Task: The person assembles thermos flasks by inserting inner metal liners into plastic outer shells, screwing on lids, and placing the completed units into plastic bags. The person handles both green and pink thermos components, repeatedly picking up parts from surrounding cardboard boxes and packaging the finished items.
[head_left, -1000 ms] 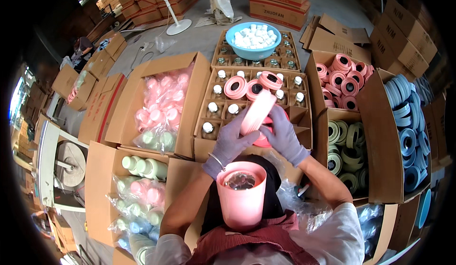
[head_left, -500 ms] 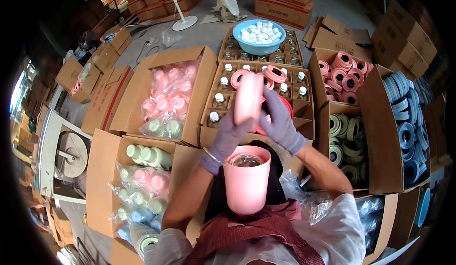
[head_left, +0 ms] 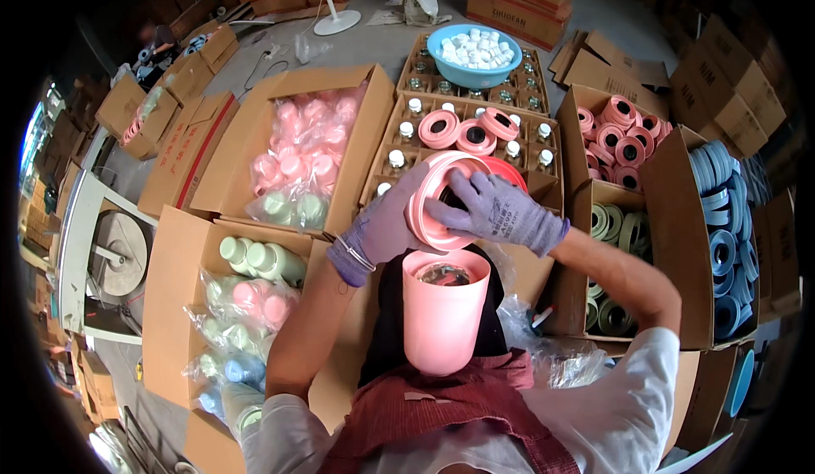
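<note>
In purple-grey work gloves, both my hands are at a round pink plastic ring piece (head_left: pixel 422 207) with a dark opening, tilted up in front of me. My left hand (head_left: pixel 386 224) grips its left side, thumb hidden behind. My right hand (head_left: pixel 508 213) has its fingers bent into the opening at the right side. Just below, an upright pink plastic cup-shaped shell (head_left: pixel 443 325) stands between my legs, with a shiny glass rim (head_left: pixel 447 275) inside it. Beyond my hands, more pink rings (head_left: pixel 439 129) lie on top of white-capped bottles, beside a red round piece (head_left: pixel 507 171).
A divided carton (head_left: pixel 552 134) holds bottles. Behind it stands a blue basin (head_left: pixel 475 77) of white caps. Cartons of bagged pink shells (head_left: pixel 293 168) and pale-green shells (head_left: pixel 276 262) stand left; pink, green and blue rings (head_left: pixel 726 249) fill cartons on the right.
The pink ring has turned from edge-on to show its opening and has come lower, nearer the shell. My right hand's fingers have moved into the opening. My head view has shifted slightly.
</note>
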A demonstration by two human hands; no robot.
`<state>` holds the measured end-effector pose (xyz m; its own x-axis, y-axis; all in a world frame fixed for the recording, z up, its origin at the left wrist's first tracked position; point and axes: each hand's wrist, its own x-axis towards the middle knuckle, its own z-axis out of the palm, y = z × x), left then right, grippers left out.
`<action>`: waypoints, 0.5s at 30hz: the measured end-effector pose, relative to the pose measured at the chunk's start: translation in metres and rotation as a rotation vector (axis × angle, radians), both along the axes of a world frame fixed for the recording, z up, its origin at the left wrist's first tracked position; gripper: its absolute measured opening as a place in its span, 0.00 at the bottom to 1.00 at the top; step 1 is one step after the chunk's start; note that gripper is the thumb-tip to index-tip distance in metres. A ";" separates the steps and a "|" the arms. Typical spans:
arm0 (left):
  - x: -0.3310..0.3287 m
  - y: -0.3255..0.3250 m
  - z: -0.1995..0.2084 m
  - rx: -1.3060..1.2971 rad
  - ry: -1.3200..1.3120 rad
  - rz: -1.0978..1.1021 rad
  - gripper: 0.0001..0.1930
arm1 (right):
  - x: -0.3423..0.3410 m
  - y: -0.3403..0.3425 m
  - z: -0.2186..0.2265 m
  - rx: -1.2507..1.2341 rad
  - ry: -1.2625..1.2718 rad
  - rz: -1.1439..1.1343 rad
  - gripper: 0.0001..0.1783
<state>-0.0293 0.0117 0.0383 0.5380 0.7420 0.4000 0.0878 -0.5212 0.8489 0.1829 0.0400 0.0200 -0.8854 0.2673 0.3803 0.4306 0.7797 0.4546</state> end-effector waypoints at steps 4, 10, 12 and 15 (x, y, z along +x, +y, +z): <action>0.019 -0.003 -0.018 -0.396 -0.343 0.162 0.29 | -0.021 0.010 0.011 0.008 -0.002 -0.209 0.19; 0.043 0.005 0.001 -0.290 -0.343 0.474 0.35 | -0.032 0.031 0.014 -0.697 0.885 -0.116 0.19; 0.011 0.020 -0.012 -0.713 -0.694 0.151 0.36 | -0.035 0.022 0.021 -0.499 0.665 0.105 0.23; -0.007 0.024 -0.018 -0.356 -0.292 0.079 0.45 | -0.022 0.017 0.019 -0.210 0.240 0.027 0.26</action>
<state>-0.0361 0.0352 0.0203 0.3767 0.8949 0.2393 -0.1539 -0.1943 0.9688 0.1612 0.0573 0.0387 -0.7850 0.3396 0.5182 0.4839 0.8584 0.1705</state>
